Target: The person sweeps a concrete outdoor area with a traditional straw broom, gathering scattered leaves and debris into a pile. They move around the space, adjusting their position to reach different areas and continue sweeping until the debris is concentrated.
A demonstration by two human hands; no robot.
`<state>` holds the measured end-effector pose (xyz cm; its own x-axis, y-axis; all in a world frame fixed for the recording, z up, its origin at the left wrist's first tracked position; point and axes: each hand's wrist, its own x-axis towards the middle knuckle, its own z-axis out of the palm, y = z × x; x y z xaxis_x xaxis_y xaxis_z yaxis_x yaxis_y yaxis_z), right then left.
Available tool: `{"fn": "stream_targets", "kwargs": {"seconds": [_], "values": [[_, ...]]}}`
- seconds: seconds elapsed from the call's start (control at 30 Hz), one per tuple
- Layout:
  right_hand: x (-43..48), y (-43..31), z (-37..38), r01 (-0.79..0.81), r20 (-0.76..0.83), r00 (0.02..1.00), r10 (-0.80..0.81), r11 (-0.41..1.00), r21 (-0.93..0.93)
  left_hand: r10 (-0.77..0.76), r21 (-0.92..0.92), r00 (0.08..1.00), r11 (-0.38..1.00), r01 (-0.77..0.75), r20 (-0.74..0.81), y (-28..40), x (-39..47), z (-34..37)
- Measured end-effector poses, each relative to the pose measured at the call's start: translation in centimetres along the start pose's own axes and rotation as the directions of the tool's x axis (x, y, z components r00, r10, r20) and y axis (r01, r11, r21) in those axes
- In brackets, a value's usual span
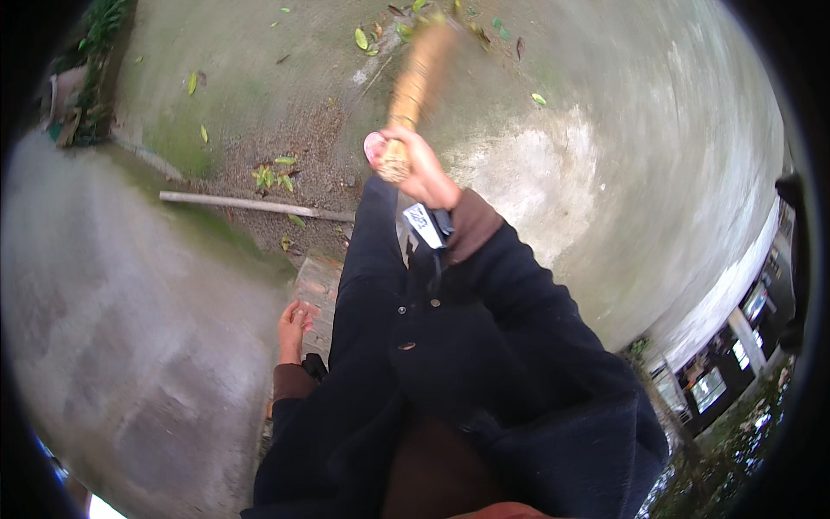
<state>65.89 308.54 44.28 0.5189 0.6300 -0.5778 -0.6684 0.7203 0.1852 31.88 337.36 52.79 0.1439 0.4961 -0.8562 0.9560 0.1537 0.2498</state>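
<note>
My right hand (420, 170) is closed around the handle end of a straw broom (415, 84), held out in front of me. The broom's far end is blurred and lies over scattered leaves near the top edge. Beside the fingers shows a small pink and white round thing (374, 148) that I cannot make out. A device with a white printed label (424, 226) sits at the right wrist. My left hand (296, 323) hangs at my left side, fingers loosely curled and holding nothing that shows, above a brick ledge (319, 285).
A pale pole (259, 204) lies on the ground at the front left, by gravel and yellow-green leaves (266, 176). Mossy concrete (519, 130) spreads ahead. Plants (97, 71) grow at the upper left edge. A building with windows (713, 383) stands at the far right.
</note>
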Motion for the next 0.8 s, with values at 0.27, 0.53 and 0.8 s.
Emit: {"fn": "stream_targets", "kwargs": {"seconds": [0.27,0.53,0.8], "values": [[-2.1,-5.2,6.3,0.103,-0.014,0.993,-0.117,0.926,-0.364,0.124,0.165,0.991,0.977,-0.132,0.058,11.6,3.6,-2.0],[-20.7,-7.8,2.7,0.100,-0.365,0.862,-0.352,0.824,-0.558,0.125,0.167,0.973,0.973,-0.158,0.192,13.9,5.8,0.1],[-26.6,-11.3,-12.6,0.411,-0.590,0.730,-0.345,0.911,-0.026,0.008,0.211,0.988,0.977,-0.041,0.155,13.6,5.5,1.5]]}}
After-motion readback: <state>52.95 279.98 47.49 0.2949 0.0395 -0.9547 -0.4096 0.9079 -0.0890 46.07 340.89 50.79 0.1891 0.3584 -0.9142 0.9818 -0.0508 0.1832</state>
